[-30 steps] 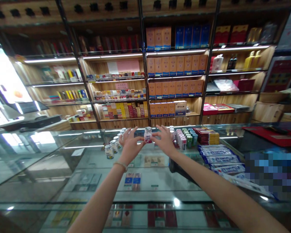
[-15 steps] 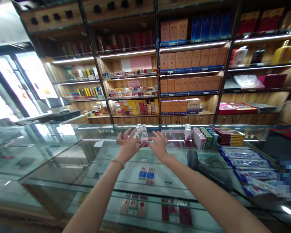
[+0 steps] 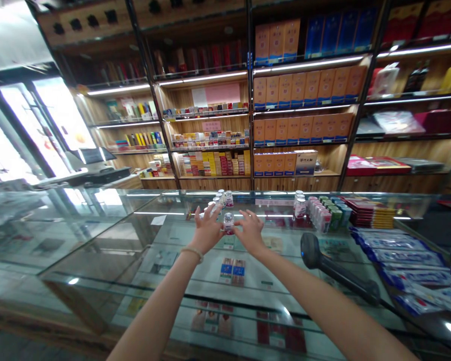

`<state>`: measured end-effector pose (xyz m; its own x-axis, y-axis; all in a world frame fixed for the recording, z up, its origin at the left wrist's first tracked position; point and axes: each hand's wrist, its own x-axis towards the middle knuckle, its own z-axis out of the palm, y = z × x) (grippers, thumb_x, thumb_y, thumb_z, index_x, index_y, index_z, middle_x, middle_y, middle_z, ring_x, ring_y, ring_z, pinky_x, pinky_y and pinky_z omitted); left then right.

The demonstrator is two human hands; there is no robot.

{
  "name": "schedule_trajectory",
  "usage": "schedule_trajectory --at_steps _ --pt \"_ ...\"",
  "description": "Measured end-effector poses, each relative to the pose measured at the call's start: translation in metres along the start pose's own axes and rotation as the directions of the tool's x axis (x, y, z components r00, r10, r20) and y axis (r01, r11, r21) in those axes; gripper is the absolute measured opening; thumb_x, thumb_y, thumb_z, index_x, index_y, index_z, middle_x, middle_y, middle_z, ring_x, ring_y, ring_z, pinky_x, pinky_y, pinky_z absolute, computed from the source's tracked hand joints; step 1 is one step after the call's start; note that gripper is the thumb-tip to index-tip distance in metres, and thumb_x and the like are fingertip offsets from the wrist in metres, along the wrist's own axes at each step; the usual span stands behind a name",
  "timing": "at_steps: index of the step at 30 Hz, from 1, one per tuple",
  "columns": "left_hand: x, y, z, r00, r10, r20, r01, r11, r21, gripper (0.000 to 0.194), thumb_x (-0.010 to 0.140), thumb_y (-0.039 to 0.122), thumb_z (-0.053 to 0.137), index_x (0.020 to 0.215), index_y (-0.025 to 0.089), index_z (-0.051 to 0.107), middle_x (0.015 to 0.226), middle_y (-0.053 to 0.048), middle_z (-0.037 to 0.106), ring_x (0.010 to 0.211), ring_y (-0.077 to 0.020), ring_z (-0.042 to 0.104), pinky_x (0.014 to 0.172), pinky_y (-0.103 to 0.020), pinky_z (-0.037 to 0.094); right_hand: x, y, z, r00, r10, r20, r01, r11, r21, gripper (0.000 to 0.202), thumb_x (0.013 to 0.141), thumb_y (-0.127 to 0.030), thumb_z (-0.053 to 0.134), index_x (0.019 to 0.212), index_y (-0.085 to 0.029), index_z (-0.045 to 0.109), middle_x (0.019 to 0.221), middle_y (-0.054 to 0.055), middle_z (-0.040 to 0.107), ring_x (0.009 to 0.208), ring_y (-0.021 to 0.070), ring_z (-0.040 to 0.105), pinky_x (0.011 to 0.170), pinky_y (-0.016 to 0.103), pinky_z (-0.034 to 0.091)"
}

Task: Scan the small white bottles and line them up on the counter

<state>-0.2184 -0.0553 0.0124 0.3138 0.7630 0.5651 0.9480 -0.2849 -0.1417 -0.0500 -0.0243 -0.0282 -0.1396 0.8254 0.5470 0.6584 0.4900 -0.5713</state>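
Observation:
A small clear bottle with a pinkish base [image 3: 228, 223] stands on the glass counter [image 3: 195, 273] between my two hands. My left hand [image 3: 207, 231], with a band at its wrist, touches the bottle's left side with its thumb, other fingers spread. From the right, my right hand [image 3: 250, 229] reaches the bottle with thumb or fingertip, its other fingers apart. Behind my left hand is a row of similar bottles [image 3: 216, 200], partly covered by the fingers. Another bottle [image 3: 229, 198] stands behind the touched one.
More bottles [image 3: 299, 204] stand at the right beside pink and green packs [image 3: 320, 213] and red and yellow packets [image 3: 364, 211]. A black handheld scanner [image 3: 338, 271] lies near my right forearm, with blue-white packages [image 3: 402, 255] beyond. Stocked shelves [image 3: 304, 113] line the wall.
The view has shifted, so most things appear a little further right. The bottle between my hands now stands further from the other bottles and nearer to me.

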Motion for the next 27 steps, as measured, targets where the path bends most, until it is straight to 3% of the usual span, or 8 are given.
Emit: schedule_trajectory --at_steps 7,13,19,27 --pt "-0.002 0.000 -0.001 1.000 0.009 -0.009 -0.009 1.000 -0.017 0.002 0.075 0.026 0.077 0.076 0.027 0.076 0.152 -0.006 0.051 0.146 -0.0370 0.034 0.121 -0.065 -0.003 0.000 0.004 0.005 1.000 0.000 0.027 0.002 0.999 -0.046 0.013 0.089 -0.034 0.065 0.097 -0.027 0.073 0.146 0.006 0.057 0.139 0.0305 0.040 0.110 0.054 0.027" --pt "-0.002 -0.007 -0.011 0.996 -0.021 -0.090 0.024 0.999 0.033 0.043 0.073 0.039 0.080 0.113 0.027 0.069 0.154 -0.012 0.047 0.148 -0.0361 0.030 0.122 -0.062 -0.002 0.001 0.007 0.000 0.991 -0.134 -0.023 0.130 0.985 -0.110 0.057 0.082 -0.032 0.067 0.136 -0.026 0.051 0.156 0.012 0.042 0.142 0.0298 0.036 0.114 0.051 0.025" --pt "0.000 -0.008 -0.011 0.997 0.038 -0.068 -0.034 0.998 0.055 0.054 0.073 0.034 0.079 0.124 0.031 0.062 0.158 -0.011 0.042 0.150 -0.0361 0.027 0.123 -0.061 -0.003 0.000 0.008 0.002 0.978 -0.200 0.053 0.206 0.967 -0.149 0.061 0.078 -0.024 0.067 0.136 -0.029 0.050 0.160 0.012 0.033 0.147 0.0305 0.029 0.115 0.053 0.022" --pt "0.012 -0.011 0.000 0.997 0.054 -0.047 -0.049 0.995 0.090 0.051 0.073 0.025 0.079 0.122 0.030 0.063 0.158 -0.011 0.041 0.151 -0.0354 0.026 0.123 -0.063 -0.003 0.007 0.011 0.017 0.987 -0.159 0.034 0.162 0.972 -0.168 0.059 0.081 -0.020 0.063 0.136 -0.031 0.048 0.158 0.011 0.036 0.146 0.0299 0.030 0.115 0.054 0.022"
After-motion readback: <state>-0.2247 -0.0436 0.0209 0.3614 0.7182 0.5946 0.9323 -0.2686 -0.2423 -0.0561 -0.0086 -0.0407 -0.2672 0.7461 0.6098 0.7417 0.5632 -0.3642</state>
